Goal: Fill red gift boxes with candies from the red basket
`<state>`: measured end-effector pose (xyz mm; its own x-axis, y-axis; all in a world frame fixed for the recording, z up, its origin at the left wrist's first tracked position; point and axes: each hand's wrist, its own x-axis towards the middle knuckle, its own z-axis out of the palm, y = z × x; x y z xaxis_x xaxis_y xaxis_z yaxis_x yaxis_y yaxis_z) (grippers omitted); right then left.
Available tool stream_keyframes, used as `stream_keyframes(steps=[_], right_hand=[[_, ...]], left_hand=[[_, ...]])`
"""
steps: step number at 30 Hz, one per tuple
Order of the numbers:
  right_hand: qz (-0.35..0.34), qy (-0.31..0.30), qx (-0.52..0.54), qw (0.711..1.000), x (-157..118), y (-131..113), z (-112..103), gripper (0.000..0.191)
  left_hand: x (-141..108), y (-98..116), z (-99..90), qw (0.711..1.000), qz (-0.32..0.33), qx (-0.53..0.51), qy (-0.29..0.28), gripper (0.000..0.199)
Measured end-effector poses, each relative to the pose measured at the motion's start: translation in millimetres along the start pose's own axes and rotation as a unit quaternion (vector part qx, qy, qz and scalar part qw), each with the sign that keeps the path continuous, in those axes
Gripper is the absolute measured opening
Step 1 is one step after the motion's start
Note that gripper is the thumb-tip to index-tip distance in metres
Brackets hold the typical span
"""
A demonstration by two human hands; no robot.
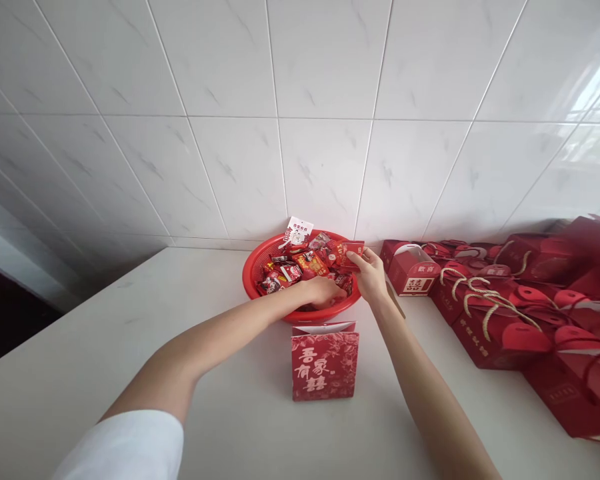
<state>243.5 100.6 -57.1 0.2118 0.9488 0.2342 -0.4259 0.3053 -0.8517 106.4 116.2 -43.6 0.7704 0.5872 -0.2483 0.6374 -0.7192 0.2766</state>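
Note:
My left hand (325,292) reaches into a red plastic basket (251,267) heaped with wrapped candies (310,264); its fingertips dip among the wrappers, so what they touch is hidden. Over the basket's right rim, my right hand (369,270) pinches a small red candy packet (350,253) between thumb and fingers. Just in front of the basket stands a red paper gift box (325,365) with white Chinese characters and a floral print, its top open. A white card (299,231) with a cartoon figure sticks up at the basket's back.
On the right, many red gift boxes (500,333) with rope handles crowd the counter (205,413). A smaller box (414,272) with a clear window stands nearest the basket. A white tiled wall (325,167) rises behind, and the counter's left edge drops off to a dark area.

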Motion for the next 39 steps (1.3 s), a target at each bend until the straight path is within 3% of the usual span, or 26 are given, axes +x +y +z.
stream_keyframes(steps=[6, 12, 15, 20, 26, 34, 39], right_hand=[[0.010, -0.030, 0.002, 1.000, -2, -3, 2, 0.026], [0.024, -0.039, 0.008, 0.999, -1, -5, 3, 0.027], [0.032, -0.043, 0.011, 0.999, -3, -5, 3, 0.024], [0.047, -0.055, 0.011, 0.997, -5, -6, 4, 0.027], [0.053, -0.070, 0.007, 0.996, -7, -8, 3, 0.027], [0.074, -0.097, 0.005, 0.993, -7, -12, 3, 0.027], [0.091, -0.121, 0.010, 0.988, -15, -20, 11, 0.034]], left_hand=[[-12, -21, -17.8, 0.995, -0.018, -0.085, 0.046, 0.027], [-44, -59, -29.0, 0.948, -0.059, -0.208, 0.233, 0.049], [-54, -68, -24.6, 0.922, -0.062, -0.249, 0.291, 0.055], [-54, -70, -16.3, 0.904, -0.039, -0.299, 0.302, 0.064], [-48, -71, -12.2, 0.890, -0.021, -0.313, 0.331, 0.055], [-51, -63, -13.3, 0.873, -0.013, -0.333, 0.355, 0.073], [-58, -39, -20.2, 0.875, 0.010, -0.322, 0.360, 0.050]])
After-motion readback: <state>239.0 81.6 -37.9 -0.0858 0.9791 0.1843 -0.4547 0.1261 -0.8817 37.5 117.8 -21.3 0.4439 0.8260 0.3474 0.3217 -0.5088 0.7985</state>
